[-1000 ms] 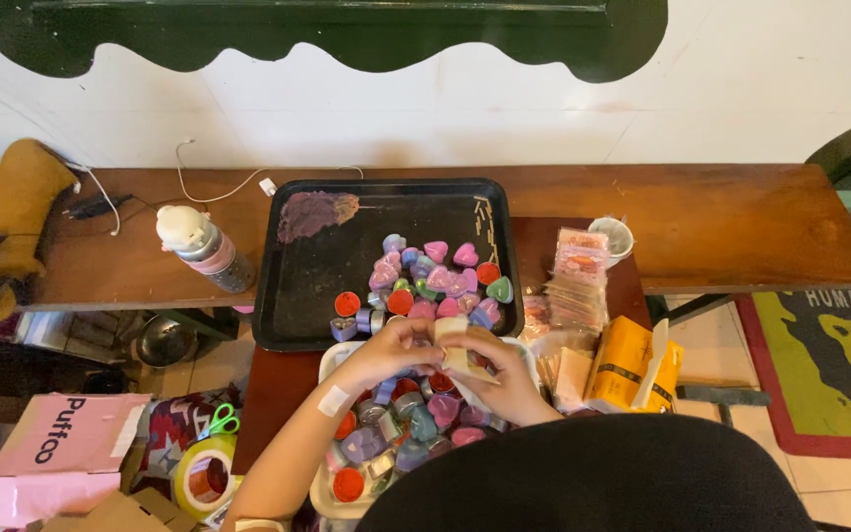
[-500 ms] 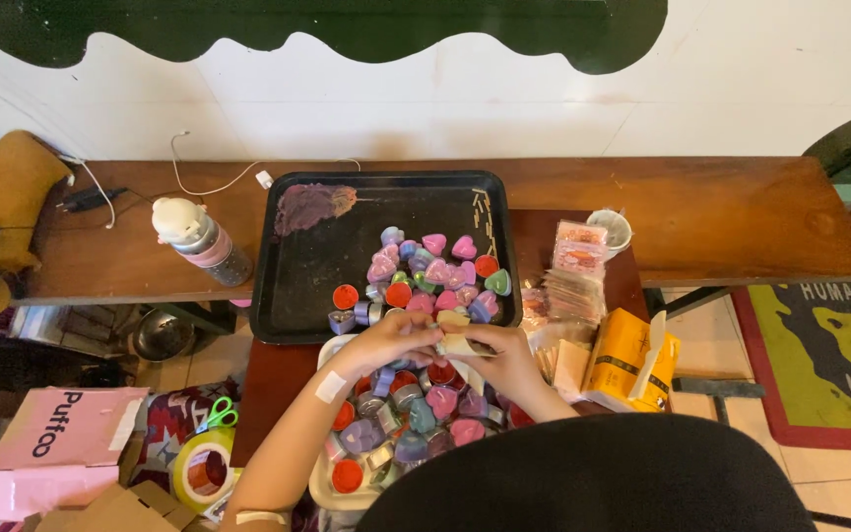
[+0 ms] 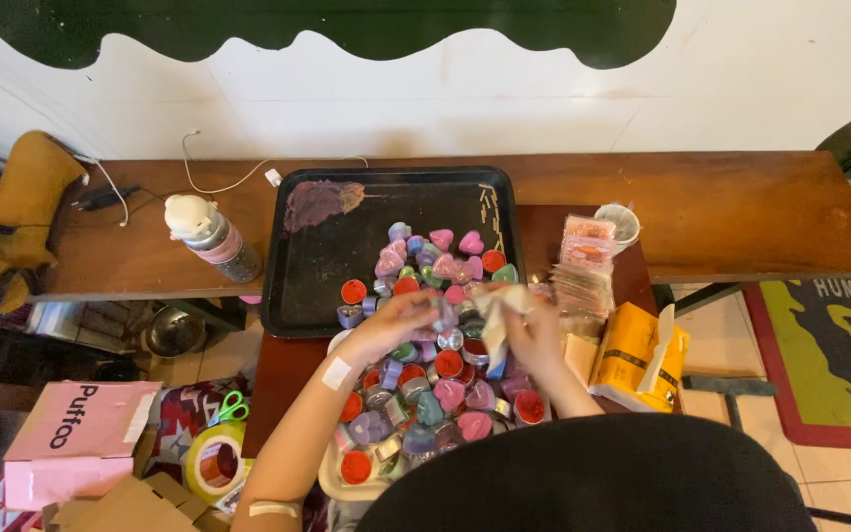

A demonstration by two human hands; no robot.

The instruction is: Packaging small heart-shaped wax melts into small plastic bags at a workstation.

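Long brown wooden bench [image 3: 741, 212] against the wall, carrying a black baking tray [image 3: 347, 266], a lying bottle [image 3: 211, 236], a white cable [image 3: 219, 182], a small cup [image 3: 621, 222], stacked packets [image 3: 585, 261], yellow box [image 3: 637, 355] just below

We see a black tray [image 3: 317, 276] with a purple smear, holding pink, purple, red and green candles [image 3: 432, 258]. The bench [image 3: 721, 212] is brown wood. The box [image 3: 632, 357] is yellow; the carton [image 3: 79, 433] is pink; the scissors [image 3: 232, 406] have green handles.
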